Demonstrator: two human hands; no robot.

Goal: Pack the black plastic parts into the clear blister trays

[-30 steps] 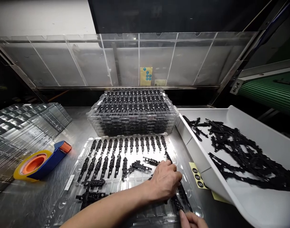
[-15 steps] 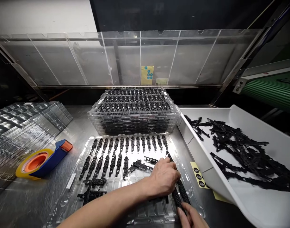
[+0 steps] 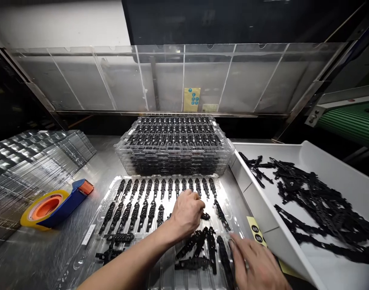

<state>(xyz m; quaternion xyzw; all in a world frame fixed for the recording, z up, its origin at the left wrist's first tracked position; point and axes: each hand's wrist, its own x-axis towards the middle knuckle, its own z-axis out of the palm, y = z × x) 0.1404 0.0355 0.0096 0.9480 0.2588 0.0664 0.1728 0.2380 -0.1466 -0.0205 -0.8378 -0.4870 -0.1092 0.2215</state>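
A clear plastic tray [image 3: 89,249] lies before me, with narrow black plastic parts standing in its slots in two rows. My left hand [image 3: 188,211] is over the second row, its fingers curled together and turned away, so what they hold is hidden. Loose black parts [image 3: 199,243] lie in a jumble just below it. One slim black part [image 3: 222,215] slants at the right end of the second row. My right hand [image 3: 256,259] is at the tray's right edge, fingers loosely stretched and slightly blurred, beside another black part [image 3: 225,257].
Behind the tray rises a stack of filled clear trays [image 3: 174,159]. A white bin [image 3: 264,209] of loose black parts stands on the right, with yellow sticker sheets [image 3: 253,225] beside it. At left are stacked empty trays [image 3: 36,165] and a tape dispenser [image 3: 56,205].
My left hand has moved left from the tray's right side, uncovering a slanted part there and loose parts below. My right hand has shifted right, away from the part it was touching.
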